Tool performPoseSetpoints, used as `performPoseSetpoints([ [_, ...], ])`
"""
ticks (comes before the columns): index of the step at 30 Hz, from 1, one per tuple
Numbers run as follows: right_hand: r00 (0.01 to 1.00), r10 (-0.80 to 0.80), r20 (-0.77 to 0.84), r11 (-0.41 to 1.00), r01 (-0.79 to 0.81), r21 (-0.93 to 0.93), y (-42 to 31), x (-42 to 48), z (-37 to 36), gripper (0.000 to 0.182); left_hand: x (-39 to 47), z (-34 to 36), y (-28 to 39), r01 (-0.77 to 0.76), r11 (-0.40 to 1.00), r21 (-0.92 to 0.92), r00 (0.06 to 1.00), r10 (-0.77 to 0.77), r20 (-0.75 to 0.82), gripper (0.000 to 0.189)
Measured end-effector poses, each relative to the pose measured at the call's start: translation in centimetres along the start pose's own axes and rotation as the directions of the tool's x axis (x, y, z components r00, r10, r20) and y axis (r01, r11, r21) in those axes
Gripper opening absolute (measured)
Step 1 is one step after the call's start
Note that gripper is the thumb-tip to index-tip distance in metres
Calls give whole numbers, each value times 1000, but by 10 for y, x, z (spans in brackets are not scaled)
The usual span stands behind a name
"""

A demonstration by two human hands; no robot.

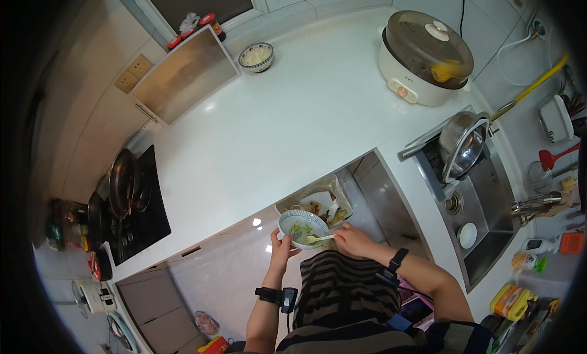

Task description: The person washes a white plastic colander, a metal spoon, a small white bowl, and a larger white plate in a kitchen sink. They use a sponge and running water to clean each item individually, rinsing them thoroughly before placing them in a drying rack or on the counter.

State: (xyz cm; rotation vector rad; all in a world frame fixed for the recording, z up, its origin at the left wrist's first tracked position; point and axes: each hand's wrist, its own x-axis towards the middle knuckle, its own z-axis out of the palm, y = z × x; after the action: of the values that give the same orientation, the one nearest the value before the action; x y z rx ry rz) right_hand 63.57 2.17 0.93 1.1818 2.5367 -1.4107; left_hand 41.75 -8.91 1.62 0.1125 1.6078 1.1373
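My left hand (282,246) grips the near left rim of a shallow pale bowl (286,223) with a ridged edge, thumb on the inside. Green food scraps (300,231) and some liquid lie in the bowl. In my right hand (352,239) is a pale fork (321,238), its tines down among the scraps. The bowl is tilted and overlaps the near side of a lined waste bin (346,196). Inside that bin are crumpled white paper (321,199) and food waste; its near part is hidden by the bowl.
A white counter (275,124) edges the space beyond my hands. To the right, a steel sink (486,207) holds a small white dish (467,235), with a metal pot (463,145) at its far end. An electric cooker (424,60), a rice bowl (256,57) and a black cooktop (153,207) also stand around.
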Motion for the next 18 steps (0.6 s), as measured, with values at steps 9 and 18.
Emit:
performPoseSetpoints([
  [9, 993, -86, -86, 967, 63, -245, 22, 49, -20, 15, 13, -15, 11, 27, 995, 93, 999, -24, -30, 55],
  [18, 983, -107, -152, 978, 76, -193, 7, 48, -31, 16, 5, -15, 14, 77, 991, 112, 997, -79, 14, 56],
])
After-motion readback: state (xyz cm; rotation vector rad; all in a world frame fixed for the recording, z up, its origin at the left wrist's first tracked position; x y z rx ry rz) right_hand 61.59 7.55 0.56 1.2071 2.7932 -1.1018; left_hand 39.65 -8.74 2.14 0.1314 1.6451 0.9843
